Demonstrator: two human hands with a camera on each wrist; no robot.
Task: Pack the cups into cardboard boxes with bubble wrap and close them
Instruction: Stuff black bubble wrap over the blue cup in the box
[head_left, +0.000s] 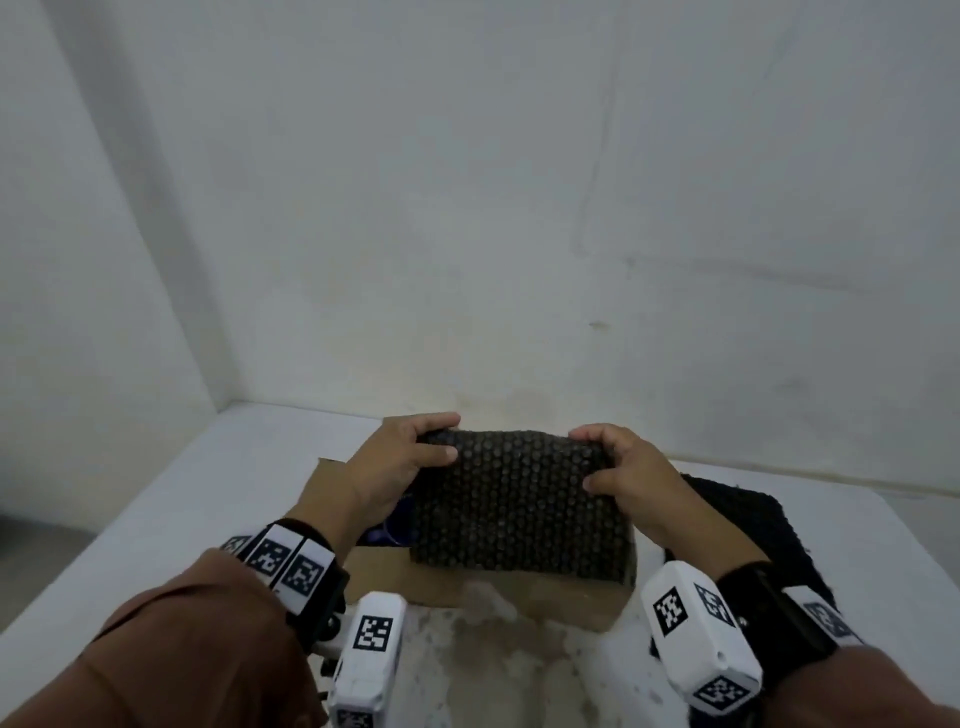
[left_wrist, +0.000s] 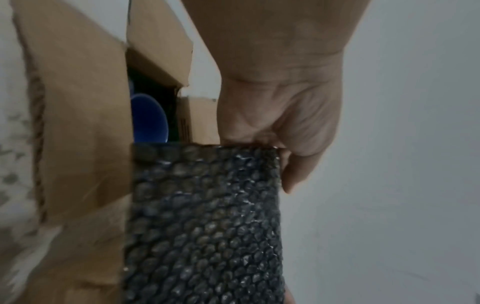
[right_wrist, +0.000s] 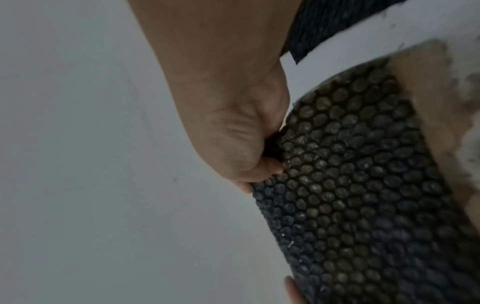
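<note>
Overhead, the left hand (head_left: 395, 467) and right hand (head_left: 628, 475) each pinch a far corner of a black bubble wrap (head_left: 519, 506) sheet, fingers curled over its edge, holding it above an open cardboard box (head_left: 395, 577). A blue cup (left_wrist: 149, 118) sits inside the box. Printing on a box flap is too blurred to read. More black wrap (head_left: 769, 525) lies on the table (head_left: 130, 530) to the right.
</note>
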